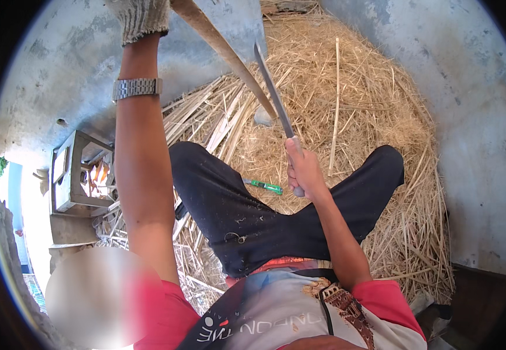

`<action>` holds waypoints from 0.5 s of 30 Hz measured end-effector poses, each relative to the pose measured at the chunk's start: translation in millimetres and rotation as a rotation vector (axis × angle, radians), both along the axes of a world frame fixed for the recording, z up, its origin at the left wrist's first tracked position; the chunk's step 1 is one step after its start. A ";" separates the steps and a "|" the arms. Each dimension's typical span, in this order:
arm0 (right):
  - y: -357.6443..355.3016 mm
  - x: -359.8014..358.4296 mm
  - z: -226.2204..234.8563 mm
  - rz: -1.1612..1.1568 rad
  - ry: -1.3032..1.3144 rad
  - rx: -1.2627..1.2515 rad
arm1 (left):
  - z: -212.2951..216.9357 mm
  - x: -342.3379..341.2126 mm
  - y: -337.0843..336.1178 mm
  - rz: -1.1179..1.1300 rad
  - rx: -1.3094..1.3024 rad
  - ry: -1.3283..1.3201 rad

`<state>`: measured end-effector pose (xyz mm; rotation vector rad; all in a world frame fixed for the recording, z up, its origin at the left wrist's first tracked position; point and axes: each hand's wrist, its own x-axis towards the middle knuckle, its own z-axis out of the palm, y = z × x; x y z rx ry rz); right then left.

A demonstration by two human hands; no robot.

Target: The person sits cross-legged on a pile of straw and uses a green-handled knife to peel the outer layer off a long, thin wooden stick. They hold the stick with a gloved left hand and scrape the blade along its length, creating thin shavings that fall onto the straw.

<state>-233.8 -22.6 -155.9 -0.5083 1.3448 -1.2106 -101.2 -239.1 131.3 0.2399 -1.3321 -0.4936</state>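
Note:
My left hand (142, 18), in a knitted grey-white work glove, reaches up to the top edge, where its fingers are partly cut off. It is closed at the upper part of a long, curved bamboo pole (224, 49). That pole slants down to the right, its lower end at a grey stone (263, 115) among the straw. In my bare right hand (304, 169) is the handle of a machete (274, 90). Its long blade points up and away, close beside the pole. On the ground between my legs lies a green utility knife (266, 186).
Shavings and split strips (375, 99) cover the ground around my crossed legs (229, 216). A thin stick (335, 108) lies on them. Concrete walls stand left (206, 35) and right (469, 116). At left is a small wooden stool-like frame (81, 175).

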 end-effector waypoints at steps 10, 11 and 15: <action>-10.8 4.5 -21.9 0.042 0.241 0.071 | 7.3 5.0 6.4 0.037 0.032 0.039; -5.5 2.7 -12.1 0.048 0.211 0.070 | 4.5 7.4 9.1 0.043 0.014 0.013; 1.4 15.3 -6.2 0.029 0.415 -0.123 | 4.6 3.9 24.0 0.071 0.093 -0.052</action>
